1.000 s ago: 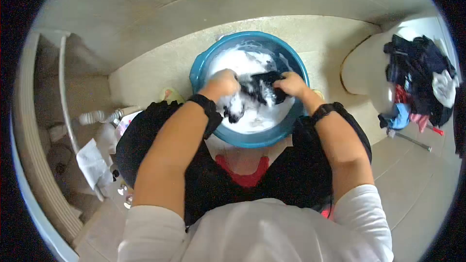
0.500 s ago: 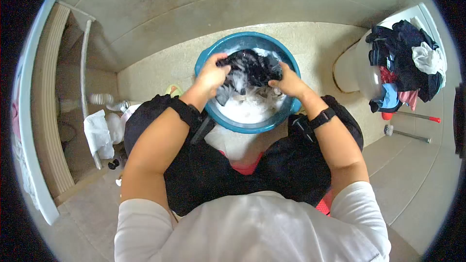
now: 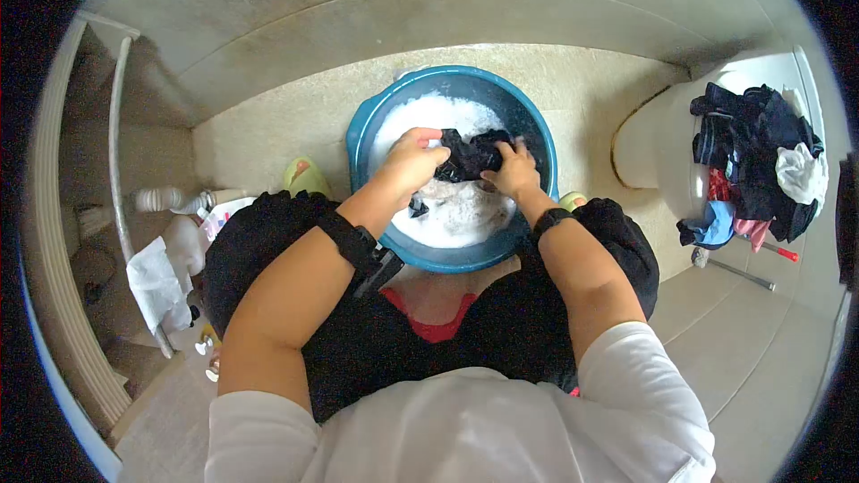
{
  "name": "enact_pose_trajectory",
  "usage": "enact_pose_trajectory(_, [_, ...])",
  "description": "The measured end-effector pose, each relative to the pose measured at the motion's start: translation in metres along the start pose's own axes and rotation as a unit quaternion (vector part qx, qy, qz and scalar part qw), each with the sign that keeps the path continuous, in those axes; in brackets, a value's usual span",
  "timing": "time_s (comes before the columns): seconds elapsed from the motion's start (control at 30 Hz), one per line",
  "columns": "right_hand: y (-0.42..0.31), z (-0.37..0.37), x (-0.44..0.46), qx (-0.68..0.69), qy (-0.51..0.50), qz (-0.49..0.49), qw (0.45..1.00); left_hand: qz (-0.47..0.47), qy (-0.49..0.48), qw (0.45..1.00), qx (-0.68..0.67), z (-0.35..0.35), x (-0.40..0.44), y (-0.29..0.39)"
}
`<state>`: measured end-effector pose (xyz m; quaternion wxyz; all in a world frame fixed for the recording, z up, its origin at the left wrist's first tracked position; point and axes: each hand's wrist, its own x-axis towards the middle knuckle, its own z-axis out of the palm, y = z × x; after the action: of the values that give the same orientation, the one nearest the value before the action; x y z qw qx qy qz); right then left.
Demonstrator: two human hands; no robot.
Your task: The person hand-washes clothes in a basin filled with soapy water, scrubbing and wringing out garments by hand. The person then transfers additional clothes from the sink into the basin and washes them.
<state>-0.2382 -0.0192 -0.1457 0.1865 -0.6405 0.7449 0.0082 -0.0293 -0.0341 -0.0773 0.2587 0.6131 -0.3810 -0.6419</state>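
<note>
Black cloth [image 3: 467, 157] has bunched — suds [image 3: 447, 113] beside it (clothes pile [image 3: 757, 154] well apart).

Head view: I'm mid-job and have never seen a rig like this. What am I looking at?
No machine here: these are a person's bare hands, and every picture comes from one camera worn on the head, looking forward and down. The left hand holds a black cloth; the right hand is on its other end, its grip unclear. Below is a blue basin with white foam, on the floor. At the picture's right lies a heap of clothes.
</note>
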Motion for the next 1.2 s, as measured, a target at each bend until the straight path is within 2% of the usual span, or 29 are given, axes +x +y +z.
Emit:
enact_pose_trajectory(0.07, [-0.008, -0.002, 0.02, -0.042, -0.219, 0.038, 0.974, -0.062, -0.043, 0.997, -0.03, -0.003, 0.0, -0.001])
enact_pose_trajectory(0.1, [-0.012, -0.002, 0.018, -0.031, -0.175, 0.028, 0.984, -0.059, -0.041, 0.997, -0.031, -0.003, 0.001, -0.001])
enact_pose_trajectory(0.13, [-0.014, -0.007, 0.02, -0.031, -0.173, 0.025, 0.984, -0.045, -0.046, 0.998, -0.001, -0.003, 0.0, 0.0])
enact_pose_trajectory(0.2, [-0.017, -0.029, 0.024, 0.132, -0.194, 0.097, 0.967, -0.028, -0.051, 0.998, 0.028, -0.006, 0.001, 0.001])
enact_pose_trajectory(0.23, [-0.002, -0.016, 0.028, 0.212, -0.156, 0.094, 0.96, -0.003, -0.042, 0.989, 0.141, -0.007, 0.002, 0.002])
enact_pose_trajectory(0.27, [-0.005, -0.03, 0.021, 0.283, -0.181, 0.092, 0.937, 0.023, -0.033, 0.967, 0.251, -0.008, 0.002, 0.002])
enact_pose_trajectory(0.3, [-0.009, -0.04, 0.013, 0.33, -0.163, 0.087, 0.926, 0.053, -0.038, 0.948, 0.311, -0.01, 0.003, 0.0])
enact_pose_trajectory(0.33, [-0.015, -0.049, 0.004, 0.375, -0.146, 0.083, 0.912, 0.054, -0.039, 0.949, 0.31, -0.008, 0.002, -0.003])
enact_pose_trajectory(0.37, [-0.02, -0.059, -0.003, 0.375, -0.144, 0.083, 0.912, 0.06, -0.08, 0.934, 0.343, -0.006, -0.003, 0.001])
enact_pose_trajectory(0.43, [-0.029, -0.079, -0.019, 0.542, -0.167, 0.052, 0.822, 0.086, -0.136, 0.894, 0.418, 0.0, -0.014, 0.003])
enact_pose_trajectory(0.47, [-0.037, -0.091, -0.029, 0.544, -0.164, 0.053, 0.821, 0.088, -0.138, 0.893, 0.419, 0.004, -0.025, 0.007])
enact_pose_trajectory(0.53, [-0.055, -0.119, -0.048, 0.629, -0.152, 0.011, 0.762, 0.111, -0.094, 0.875, 0.461, 0.011, -0.051, 0.023])
enact_pose_trajectory(0.57, [-0.061, -0.133, -0.056, 0.648, -0.159, 0.005, 0.745, 0.164, -0.056, 0.881, 0.441, 0.013, -0.061, 0.025])
enact_pose_trajectory(0.6, [-0.068, -0.151, -0.065, 0.649, -0.157, 0.003, 0.744, 0.167, -0.055, 0.88, 0.442, 0.012, -0.067, 0.03])
enact_pose_trajectory(0.67, [-0.083, -0.185, -0.083, 0.689, -0.159, -0.05, 0.705, 0.332, 0.016, 0.876, 0.35, 0.009, -0.079, 0.04])
enact_pose_trajectory(0.7, [-0.087, -0.2, -0.089, 0.697, -0.154, -0.08, 0.696, 0.381, 0.029, 0.87, 0.313, 0.008, -0.085, 0.051])
enact_pose_trajectory(0.83, [-0.103, -0.251, -0.111, 0.733, -0.11, -0.149, 0.654, 0.495, 0.069, 0.846, 0.186, 0.009, -0.105, 0.091])
enact_pose_trajectory(0.87, [-0.105, -0.259, -0.114, 0.747, -0.085, -0.179, 0.634, 0.495, 0.068, 0.846, 0.187, 0.011, -0.103, 0.094])
enact_pose_trajectory(0.93, [-0.111, -0.271, -0.116, 0.742, -0.072, -0.21, 0.633, 0.45, -0.006, 0.89, 0.077, 0.015, -0.097, 0.1])
enact_pose_trajectory(0.97, [-0.113, -0.269, -0.113, 0.757, -0.073, -0.206, 0.615, 0.419, -0.032, 0.907, 0.01, 0.018, -0.1, 0.105])
enact_pose_trajectory(1.0, [-0.112, -0.263, -0.107, 0.749, -0.075, -0.185, 0.632, 0.411, -0.031, 0.911, 0.022, 0.019, -0.086, 0.1])
enact_pose_trajectory(1.07, [-0.081, -0.233, -0.072, 0.693, -0.162, -0.175, 0.68, 0.35, 0.018, 0.937, 0.009, 0.015, -0.067, 0.085])
enact_pose_trajectory(1.1, [-0.082, -0.224, -0.068, 0.653, -0.104, -0.119, 0.741, 0.262, 0.05, 0.964, -0.019, 0.015, -0.062, 0.075])
enact_pose_trajectory(1.13, [-0.068, -0.205, -0.052, 0.601, -0.071, -0.085, 0.791, 0.129, 0.006, 0.967, -0.218, 0.012, -0.04, 0.058])
enact_pose_trajectory(1.17, [-0.05, -0.183, -0.034, 0.533, -0.06, -0.051, 0.842, 0.073, 0.011, 0.958, -0.278, 0.004, -0.031, 0.049])
enact_pose_trajectory(1.2, [-0.027, -0.154, -0.016, 0.391, -0.041, -0.042, 0.919, 0.016, 0.015, 0.942, -0.334, -0.005, -0.025, 0.043])
